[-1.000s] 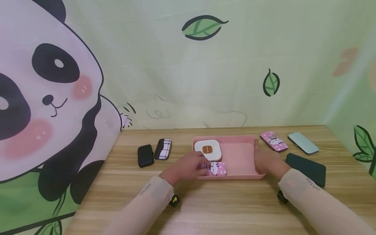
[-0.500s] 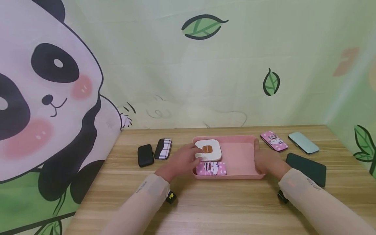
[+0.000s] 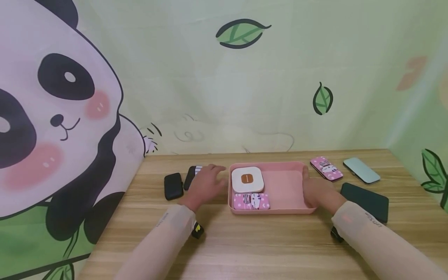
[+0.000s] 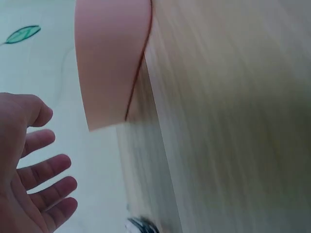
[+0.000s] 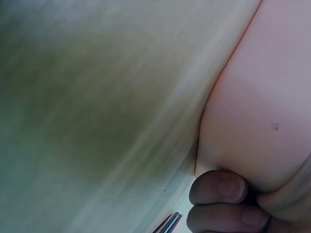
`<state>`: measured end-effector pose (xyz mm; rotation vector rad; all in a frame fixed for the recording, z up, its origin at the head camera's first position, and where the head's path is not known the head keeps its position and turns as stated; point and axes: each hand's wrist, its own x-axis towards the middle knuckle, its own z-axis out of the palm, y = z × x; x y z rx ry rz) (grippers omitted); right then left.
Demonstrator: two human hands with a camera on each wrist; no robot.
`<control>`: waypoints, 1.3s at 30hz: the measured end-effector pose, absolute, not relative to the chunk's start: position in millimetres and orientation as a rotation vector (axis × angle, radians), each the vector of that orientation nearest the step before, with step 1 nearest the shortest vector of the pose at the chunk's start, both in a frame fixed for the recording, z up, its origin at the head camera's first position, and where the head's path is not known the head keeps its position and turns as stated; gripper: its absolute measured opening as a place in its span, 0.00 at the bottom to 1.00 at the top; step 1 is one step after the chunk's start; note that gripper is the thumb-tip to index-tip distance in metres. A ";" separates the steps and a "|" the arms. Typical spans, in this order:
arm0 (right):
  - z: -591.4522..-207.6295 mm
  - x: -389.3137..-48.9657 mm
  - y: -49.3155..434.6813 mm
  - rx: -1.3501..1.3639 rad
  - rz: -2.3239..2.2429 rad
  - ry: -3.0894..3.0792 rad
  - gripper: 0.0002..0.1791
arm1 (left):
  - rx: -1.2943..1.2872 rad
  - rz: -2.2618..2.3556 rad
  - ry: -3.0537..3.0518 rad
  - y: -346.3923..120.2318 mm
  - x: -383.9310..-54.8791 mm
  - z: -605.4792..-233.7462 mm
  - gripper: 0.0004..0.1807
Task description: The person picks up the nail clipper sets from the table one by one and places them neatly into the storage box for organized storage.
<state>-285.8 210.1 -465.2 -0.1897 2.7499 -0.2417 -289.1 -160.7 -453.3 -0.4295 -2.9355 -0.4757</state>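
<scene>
Head view, pink tray (image 3: 285,190) near far edge of tabletop (image 3: 259,245), seemingly gripped by right hand (image 3: 318,190), left hand (image 3: 204,186) loosely spread.

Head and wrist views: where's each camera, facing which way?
Head: on the head, facing forward and down at the pink tray; left hand, right hand and sleeves show.
Left wrist: on that wrist, facing the tray, table and backdrop; left fingers show.
Right wrist: on that wrist, facing tray and table; right fingers show.
Both wrist views share tray and table.
</scene>
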 end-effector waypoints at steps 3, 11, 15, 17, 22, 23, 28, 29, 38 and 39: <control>-465.1 -285.6 210.3 -0.190 -0.236 2.753 0.48 | -0.380 -0.462 -2.933 -170.0 -292.6 -454.8 0.25; -463.1 -282.9 209.1 -0.187 -0.265 2.747 0.48 | -0.225 -0.524 -2.995 -189.8 -301.2 -460.1 0.29; -463.2 -282.6 208.9 -0.187 -0.250 2.746 0.48 | -0.165 -0.537 -3.019 -199.8 -305.8 -462.6 0.31; -463.1 -282.5 208.7 -0.192 -0.242 2.747 0.48 | -0.127 -0.534 -3.032 -205.0 -308.2 -463.7 0.32; -463.7 -283.1 209.2 -0.217 -0.227 2.764 0.48 | -0.038 -0.558 -3.071 -215.3 -312.9 -467.5 0.34; -463.7 -283.1 209.3 -0.220 -0.225 2.767 0.48 | -0.032 -0.559 -3.077 -216.4 -313.4 -468.3 0.35; -464.8 -283.3 210.0 -0.213 -0.228 2.765 0.49 | -0.022 -0.559 -3.091 -217.6 -315.6 -471.7 0.36; -465.1 -283.4 210.2 -0.208 -0.229 2.764 0.49 | -0.018 -0.557 -3.092 -217.4 -315.9 -472.2 0.36; -468.0 -284.5 211.1 -0.197 -0.235 2.767 0.48 | 0.010 -0.522 -3.101 -213.8 -315.8 -472.6 0.35; -468.1 -284.4 211.1 -0.198 -0.238 2.767 0.48 | 0.013 -0.514 -3.102 -213.9 -316.1 -472.9 0.35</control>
